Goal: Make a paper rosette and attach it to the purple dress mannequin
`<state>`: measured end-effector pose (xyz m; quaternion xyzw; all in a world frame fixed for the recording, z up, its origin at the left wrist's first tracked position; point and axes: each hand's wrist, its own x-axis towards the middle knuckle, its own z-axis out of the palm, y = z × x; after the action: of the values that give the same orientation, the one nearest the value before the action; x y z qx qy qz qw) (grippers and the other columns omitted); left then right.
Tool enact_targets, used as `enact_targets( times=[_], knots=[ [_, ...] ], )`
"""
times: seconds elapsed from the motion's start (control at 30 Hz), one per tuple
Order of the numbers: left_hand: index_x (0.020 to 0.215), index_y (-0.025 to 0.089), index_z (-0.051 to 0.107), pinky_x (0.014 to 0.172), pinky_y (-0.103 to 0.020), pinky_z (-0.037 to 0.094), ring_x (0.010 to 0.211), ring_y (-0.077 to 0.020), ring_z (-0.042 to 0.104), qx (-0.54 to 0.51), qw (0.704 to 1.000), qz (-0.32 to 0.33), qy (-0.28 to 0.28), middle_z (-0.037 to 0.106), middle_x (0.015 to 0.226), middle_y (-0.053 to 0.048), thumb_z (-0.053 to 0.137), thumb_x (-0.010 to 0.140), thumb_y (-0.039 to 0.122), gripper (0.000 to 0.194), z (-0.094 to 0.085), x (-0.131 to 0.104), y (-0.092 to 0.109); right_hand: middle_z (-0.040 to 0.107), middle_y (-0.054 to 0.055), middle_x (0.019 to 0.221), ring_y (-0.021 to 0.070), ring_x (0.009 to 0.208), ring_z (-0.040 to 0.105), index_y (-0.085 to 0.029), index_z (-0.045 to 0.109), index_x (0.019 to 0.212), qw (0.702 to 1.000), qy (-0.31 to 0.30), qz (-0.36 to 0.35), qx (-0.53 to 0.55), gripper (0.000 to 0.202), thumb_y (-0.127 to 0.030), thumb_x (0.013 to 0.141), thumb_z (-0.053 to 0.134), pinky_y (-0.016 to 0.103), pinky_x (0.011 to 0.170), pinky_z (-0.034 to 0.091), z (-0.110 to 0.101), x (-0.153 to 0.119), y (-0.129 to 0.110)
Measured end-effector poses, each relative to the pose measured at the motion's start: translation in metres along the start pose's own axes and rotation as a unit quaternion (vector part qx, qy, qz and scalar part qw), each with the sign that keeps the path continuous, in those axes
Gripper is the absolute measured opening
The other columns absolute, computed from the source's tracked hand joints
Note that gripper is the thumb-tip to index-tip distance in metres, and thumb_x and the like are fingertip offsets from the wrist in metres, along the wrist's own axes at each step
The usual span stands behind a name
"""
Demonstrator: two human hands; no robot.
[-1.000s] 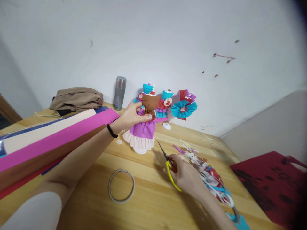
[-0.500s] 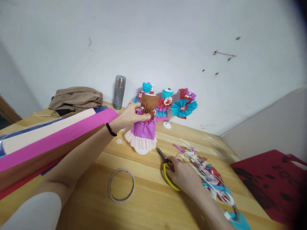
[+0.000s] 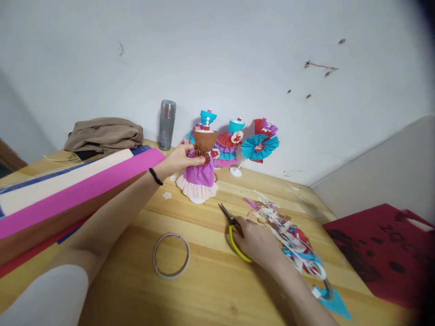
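My left hand (image 3: 188,158) grips a small dress form (image 3: 201,174) at the waist, thumb over a pleated brown paper rosette (image 3: 202,157). The form wears a brown top, a purple skirt and a pale ruffled hem. Its white base shows just under the hem; whether it touches the table I cannot tell. My right hand (image 3: 256,240) is closed around the yellow handles of a pair of scissors (image 3: 234,228) low over the table. The blades point toward the dress form and are nearly together. Small pale paper flowers (image 3: 166,195) lie by my left wrist.
Other dressed forms (image 3: 228,145) and one with a big blue rosette (image 3: 260,148) stand by the wall. Paper scraps (image 3: 288,231) and a tape roll (image 3: 328,290) lie right. A wire ring (image 3: 171,275), paper sheets (image 3: 102,181), flask (image 3: 167,124), brown cloth (image 3: 105,136) and red bag (image 3: 380,253) surround.
The dress form has shifted slightly back and left in my left hand, its top leaning less to the right. My right hand and the scissors stay in place. The view has shifted slightly.
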<state>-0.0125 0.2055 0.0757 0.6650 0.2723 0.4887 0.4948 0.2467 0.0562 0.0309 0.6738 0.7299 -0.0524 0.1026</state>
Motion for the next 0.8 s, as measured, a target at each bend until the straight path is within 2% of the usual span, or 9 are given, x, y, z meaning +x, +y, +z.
enact_targets(
  times=[0.1,0.33,0.63,0.73,0.8],
  knots=[
    [0.097,0.011,0.071,0.081,-0.033,0.054,0.084,-0.0178,0.067,0.026,1.0,0.007,-0.007,0.074,0.095,-0.009,0.084,0.067,0.035,0.04,-0.003,-0.001,-0.001,0.074,0.015,0.102,0.0288,0.091,0.072,-0.014,0.064,0.114,1.0,-0.003,0.003,-0.008,0.031,-0.025,0.092,0.045,0.032,0.067,0.038,-0.002,-0.001,-0.002],
    [0.092,0.01,0.07,0.073,-0.03,0.052,0.079,-0.0166,0.065,0.081,0.996,0.014,-0.033,0.071,0.087,-0.007,0.081,0.069,0.037,0.037,-0.01,-0.001,0.0,0.074,0.015,0.103,0.0287,0.091,0.072,-0.015,0.063,0.118,1.0,-0.01,-0.015,0.005,0.034,-0.025,0.088,0.05,0.033,0.068,0.039,-0.003,-0.002,0.002],
    [0.093,0.011,0.069,0.075,-0.03,0.052,0.079,-0.0162,0.065,0.058,0.997,0.022,-0.042,0.071,0.088,-0.007,0.082,0.07,0.041,0.039,-0.009,-0.001,-0.001,0.077,0.017,0.094,0.0349,0.09,0.074,-0.016,0.069,0.107,0.998,-0.022,-0.012,-0.061,0.028,-0.028,0.09,0.051,0.036,0.067,0.043,-0.013,-0.006,-0.005],
    [0.094,0.011,0.069,0.077,-0.03,0.052,0.081,-0.0163,0.066,0.037,0.998,0.018,-0.044,0.071,0.09,-0.007,0.081,0.07,0.044,0.043,-0.008,-0.001,-0.003,0.077,0.018,0.094,0.0351,0.09,0.074,-0.016,0.07,0.109,0.997,-0.028,-0.013,-0.073,0.028,-0.028,0.09,0.053,0.037,0.068,0.044,-0.022,-0.007,-0.009],
    [0.092,0.011,0.069,0.076,-0.03,0.052,0.081,-0.0163,0.066,0.031,0.999,0.01,-0.042,0.071,0.09,-0.007,0.082,0.07,0.047,0.045,-0.008,-0.001,-0.004,0.077,0.018,0.093,0.0347,0.089,0.074,-0.016,0.07,0.108,0.997,-0.008,-0.006,-0.081,0.027,-0.028,0.09,0.053,0.036,0.067,0.043,-0.032,-0.006,-0.011]
  ],
)
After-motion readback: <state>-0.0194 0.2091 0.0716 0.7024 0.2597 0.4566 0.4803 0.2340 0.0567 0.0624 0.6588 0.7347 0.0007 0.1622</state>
